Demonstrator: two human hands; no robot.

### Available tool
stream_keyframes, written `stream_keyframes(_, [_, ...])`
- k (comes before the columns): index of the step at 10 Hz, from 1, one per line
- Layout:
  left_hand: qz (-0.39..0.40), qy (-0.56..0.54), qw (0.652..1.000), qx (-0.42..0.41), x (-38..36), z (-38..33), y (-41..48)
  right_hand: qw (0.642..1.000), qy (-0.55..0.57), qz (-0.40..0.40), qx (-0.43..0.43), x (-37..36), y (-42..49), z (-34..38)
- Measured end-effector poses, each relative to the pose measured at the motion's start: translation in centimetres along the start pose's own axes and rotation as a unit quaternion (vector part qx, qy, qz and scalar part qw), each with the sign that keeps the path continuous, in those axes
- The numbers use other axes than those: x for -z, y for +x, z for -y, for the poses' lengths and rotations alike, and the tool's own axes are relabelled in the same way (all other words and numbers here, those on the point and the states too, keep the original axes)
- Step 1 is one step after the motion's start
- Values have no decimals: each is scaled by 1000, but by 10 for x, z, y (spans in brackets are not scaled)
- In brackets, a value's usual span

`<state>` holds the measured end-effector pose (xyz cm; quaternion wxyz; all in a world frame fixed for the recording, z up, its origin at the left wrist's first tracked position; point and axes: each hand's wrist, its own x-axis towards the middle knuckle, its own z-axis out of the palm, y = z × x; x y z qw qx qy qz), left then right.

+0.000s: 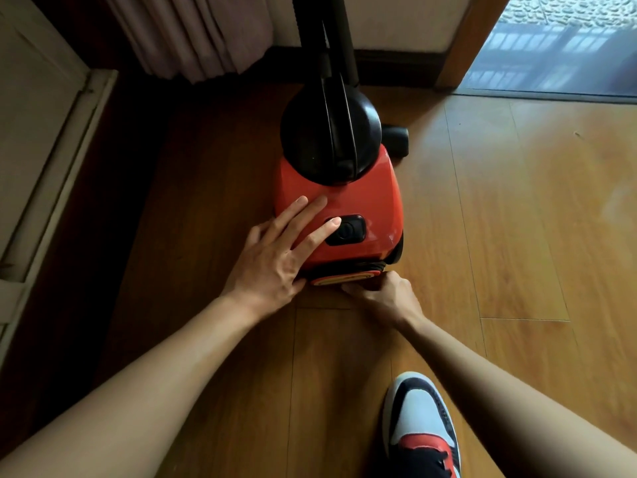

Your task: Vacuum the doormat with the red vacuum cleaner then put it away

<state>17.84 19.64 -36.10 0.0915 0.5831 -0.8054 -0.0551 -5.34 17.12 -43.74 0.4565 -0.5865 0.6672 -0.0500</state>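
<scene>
Red vacuum cleaner (362, 194) standing on the wooden floor (517, 219), directly ahead of both hands and under the left one; no doormat appears in view. The left hand (275, 257) lies flat on the red top shell with fingers straight and spread, the index fingertip at the edge of the black switch panel (346, 231). The right hand (382, 294) sits low at the rear end of the machine, just right of the left wrist, with fingers curled in against the ribbed rear disc (337, 279); whatever they pinch there is hidden, so it cannot be told. Beyond the left fingertips rises a black dome (310, 139), from which the black hose and tube (331, 46) run up out of frame. The shell looks like hard, glossy moulded plastic: rigid, unlikely to deform, but smooth enough for a flat palm to slide on it. A canister with a motor inside is probably moderately heavy and low-slung. A flat press, as the left hand gives, steadies it but would not lift it. For carrying, the strap-like ridge over the dome, beyond the left fingertips, seems the likeliest handle, though its form is not clear. The hose, being flexible, would likely swing if left loose.
</scene>
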Motion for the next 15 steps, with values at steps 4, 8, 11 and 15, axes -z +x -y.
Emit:
stream_keyframes(4, [7,-22,1000,-4,4,1,1,998,40,-32,40,83,-12,18])
stream_keyframes(8, [20,-27,999,-13,10,6,1,964,253,10,-87,64,-3,-14])
stream_keyframes(11, [18,-43,999,-7,12,2,1,997,60,-47,-24,43,10,-25])
stream_keyframes(15, [120,-15,991,60,68,-19,10,992,-105,-70,26,83,-21,1])
